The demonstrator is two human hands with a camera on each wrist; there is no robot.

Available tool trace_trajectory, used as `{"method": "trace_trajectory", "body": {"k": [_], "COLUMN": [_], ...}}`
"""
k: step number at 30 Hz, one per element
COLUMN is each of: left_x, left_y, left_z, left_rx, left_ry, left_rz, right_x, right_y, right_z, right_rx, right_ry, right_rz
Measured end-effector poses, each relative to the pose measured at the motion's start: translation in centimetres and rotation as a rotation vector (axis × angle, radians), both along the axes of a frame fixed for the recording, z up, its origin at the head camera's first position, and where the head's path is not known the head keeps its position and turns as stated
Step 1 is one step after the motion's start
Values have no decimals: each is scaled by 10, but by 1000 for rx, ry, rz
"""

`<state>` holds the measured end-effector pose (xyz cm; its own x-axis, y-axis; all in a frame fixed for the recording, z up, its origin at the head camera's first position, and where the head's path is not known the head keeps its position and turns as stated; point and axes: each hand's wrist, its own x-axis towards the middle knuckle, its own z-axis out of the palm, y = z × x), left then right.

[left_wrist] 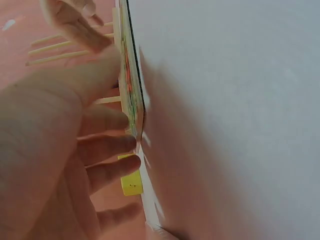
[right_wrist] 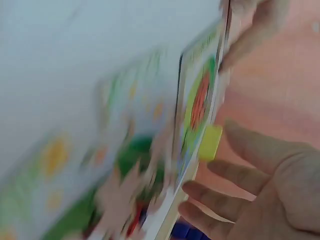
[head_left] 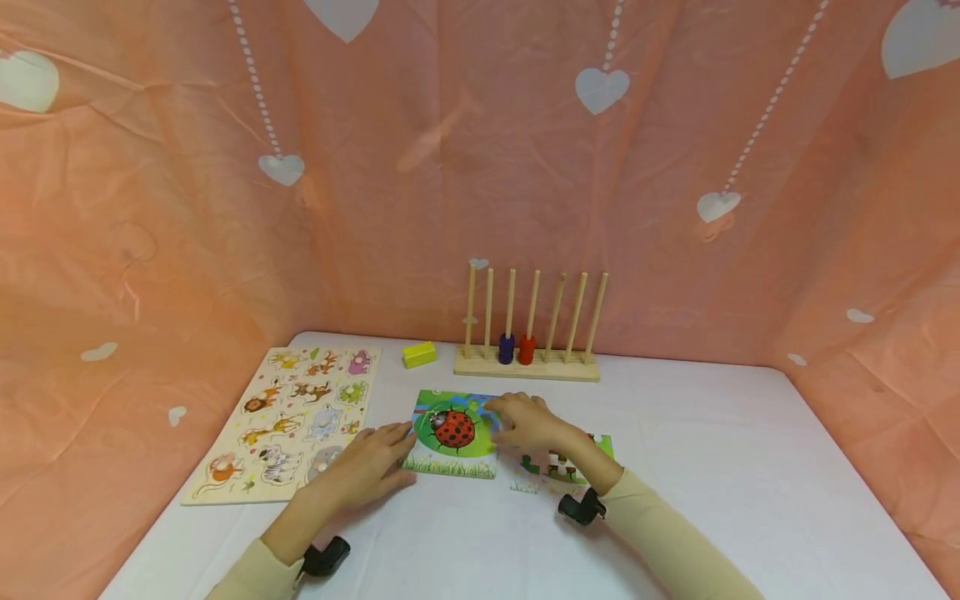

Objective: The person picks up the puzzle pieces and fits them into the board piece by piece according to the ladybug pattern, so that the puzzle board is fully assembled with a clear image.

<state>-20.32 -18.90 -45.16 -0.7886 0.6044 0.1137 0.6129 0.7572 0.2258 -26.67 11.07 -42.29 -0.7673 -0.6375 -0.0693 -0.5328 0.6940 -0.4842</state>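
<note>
Has left hand and right hand apart, loose-fingered, at opposite edges of picture board: red, black-spotted ladybug on green.

A left hand, fingers apart, alongside a picture board seen nearly edge-on, perhaps touching it, I can't quite tell, a right hand by the board's far end, yellow block and wooden pegs beyond it, white tabletop under it

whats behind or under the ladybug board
Behind the ladybug board are a yellow block and a wooden peg rack. Anything directly underneath is covered, so I can't tell.
</note>
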Motion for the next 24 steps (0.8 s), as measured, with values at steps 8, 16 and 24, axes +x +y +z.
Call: {"method": "trace_trajectory", "body": {"k": [8, 16, 24], "left_x": [1, 2, 0], "left_y": [0, -1, -1], "left_z": [0, -1, -2], "left_rx": [-9, -19, -33], "left_ry": [51, 64, 92], "left_rz": [88, 146, 161], "right_x": [-5, 3, 5], "right_y": [37, 45, 43], "right_z": [-5, -8, -13], "right_rx": [2, 30, 49], "right_ry": [54, 75, 110], "right_rz": [-178, -198, -213]}}
